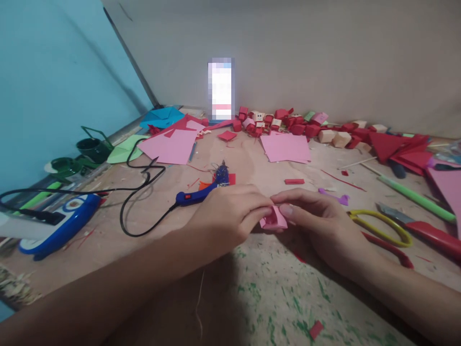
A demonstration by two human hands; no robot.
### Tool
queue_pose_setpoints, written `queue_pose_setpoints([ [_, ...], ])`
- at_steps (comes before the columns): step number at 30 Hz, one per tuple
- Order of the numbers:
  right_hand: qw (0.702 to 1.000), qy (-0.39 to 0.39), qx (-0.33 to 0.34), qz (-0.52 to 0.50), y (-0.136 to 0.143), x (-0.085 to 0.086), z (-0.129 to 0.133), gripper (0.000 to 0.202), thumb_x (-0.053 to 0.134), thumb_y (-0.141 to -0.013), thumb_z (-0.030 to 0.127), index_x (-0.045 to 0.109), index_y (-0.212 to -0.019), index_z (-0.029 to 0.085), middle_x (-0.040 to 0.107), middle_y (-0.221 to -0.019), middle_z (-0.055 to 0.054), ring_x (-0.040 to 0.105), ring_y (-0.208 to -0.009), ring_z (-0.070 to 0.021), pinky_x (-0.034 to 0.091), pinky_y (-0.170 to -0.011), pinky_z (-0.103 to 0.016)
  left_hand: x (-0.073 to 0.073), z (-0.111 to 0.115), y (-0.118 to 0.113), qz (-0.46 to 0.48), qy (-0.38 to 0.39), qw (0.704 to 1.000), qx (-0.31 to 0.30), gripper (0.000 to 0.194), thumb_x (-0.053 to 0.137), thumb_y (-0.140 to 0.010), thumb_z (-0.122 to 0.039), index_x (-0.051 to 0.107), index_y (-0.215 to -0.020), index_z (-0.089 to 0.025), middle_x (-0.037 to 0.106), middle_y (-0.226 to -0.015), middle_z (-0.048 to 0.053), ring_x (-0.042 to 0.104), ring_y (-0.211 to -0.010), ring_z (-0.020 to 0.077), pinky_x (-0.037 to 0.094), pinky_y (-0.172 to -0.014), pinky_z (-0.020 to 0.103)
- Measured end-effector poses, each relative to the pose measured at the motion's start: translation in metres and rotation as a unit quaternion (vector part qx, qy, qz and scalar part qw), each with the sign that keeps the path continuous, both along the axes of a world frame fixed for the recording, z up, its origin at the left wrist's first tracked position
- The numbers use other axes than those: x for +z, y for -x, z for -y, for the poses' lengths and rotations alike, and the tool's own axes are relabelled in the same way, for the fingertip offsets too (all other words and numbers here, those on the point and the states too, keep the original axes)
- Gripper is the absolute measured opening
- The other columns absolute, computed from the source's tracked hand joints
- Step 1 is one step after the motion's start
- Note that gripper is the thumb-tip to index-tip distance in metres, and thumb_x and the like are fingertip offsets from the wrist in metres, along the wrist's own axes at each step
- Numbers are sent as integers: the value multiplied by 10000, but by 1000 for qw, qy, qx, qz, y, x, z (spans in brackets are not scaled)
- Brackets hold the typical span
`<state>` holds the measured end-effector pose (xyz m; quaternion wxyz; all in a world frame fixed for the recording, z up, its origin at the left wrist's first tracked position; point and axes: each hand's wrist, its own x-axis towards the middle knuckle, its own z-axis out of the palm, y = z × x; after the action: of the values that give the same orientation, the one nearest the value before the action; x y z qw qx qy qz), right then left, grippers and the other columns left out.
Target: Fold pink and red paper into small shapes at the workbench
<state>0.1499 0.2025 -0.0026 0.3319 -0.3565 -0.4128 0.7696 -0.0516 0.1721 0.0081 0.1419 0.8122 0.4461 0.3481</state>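
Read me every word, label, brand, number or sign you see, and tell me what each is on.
No words, brands or numbers are readable.
Bright screen: pixelated, unreadable.
Red switch on the blue glue gun: any marking too small to read.
Pale block: a drawn smiley face, no lettering.

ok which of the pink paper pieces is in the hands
The small folded pink piece, held between the left hand and right hand; the other pink pieces lie away from them.
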Motion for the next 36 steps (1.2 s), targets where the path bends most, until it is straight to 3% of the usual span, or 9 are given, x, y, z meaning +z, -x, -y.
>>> queue_pose_setpoints([
  [6, 999, 8, 53, -10, 0, -1, -4, 180, 825, -852, 292, 824, -1011, 209, 772, -863, -62, 715, -731, -149, 603, -693, -238, -6, 5, -4, 25, -80, 996, 27, 161, 587, -952, -106, 742, -915, -130, 753, -857, 52, 676, -786, 160, 524, -744, 272],
  [13, 998, -11, 59, 33, -3, -2, -7, 205, 846, -834, 316, 833, -1008, 210, 771, -893, -75, 709, -723, -152, 603, -669, -234, -2, 3, 0, 17, -36, 999, 8, 127, 625, -899, -82, 734, -920, -144, 755, -874, 46, 674, -794, 168, 532, -736, 281],
  [19, 995, -34, 90, 38, -4, -1, -5, 179, 792, -892, 310, 818, -1042, 215, 739, -870, -59, 670, -713, -130, 565, -667, -234, -7, 11, -3, -36, -115, 993, 9, 160, 543, -945, -90, 702, -943, -106, 716, -878, 85, 647, -822, 197, 536, -795, 332],
  [24, 997, -1, 72, 2, -2, -1, -2, 141, 786, -893, 289, 802, -1015, 220, 754, -867, -60, 714, -760, -147, 589, -737, -251, -5, 9, -4, 47, -60, 997, 4, 175, 613, -885, -63, 707, -1023, -117, 745, -937, 67, 675, -825, 169, 543, -754, 279],
  [28, 998, 2, 64, 18, -3, -1, -2, 158, 806, -872, 299, 784, -1014, 236, 746, -854, -48, 701, -722, -151, 584, -712, -269, -3, 5, -2, 66, 4, 998, 21, 158, 626, -848, -62, 719, -927, -162, 741, -853, 25, 668, -740, 152, 522, -681, 267],
  [36, 989, -31, 136, 44, -8, 0, -4, 114, 750, -933, 276, 779, -1028, 219, 719, -838, -33, 639, -743, -132, 521, -706, -255, -7, 14, -4, -33, -58, 997, 49, 97, 585, -860, -123, 655, -915, -163, 705, -867, 34, 619, -757, 171, 463, -681, 307],
])
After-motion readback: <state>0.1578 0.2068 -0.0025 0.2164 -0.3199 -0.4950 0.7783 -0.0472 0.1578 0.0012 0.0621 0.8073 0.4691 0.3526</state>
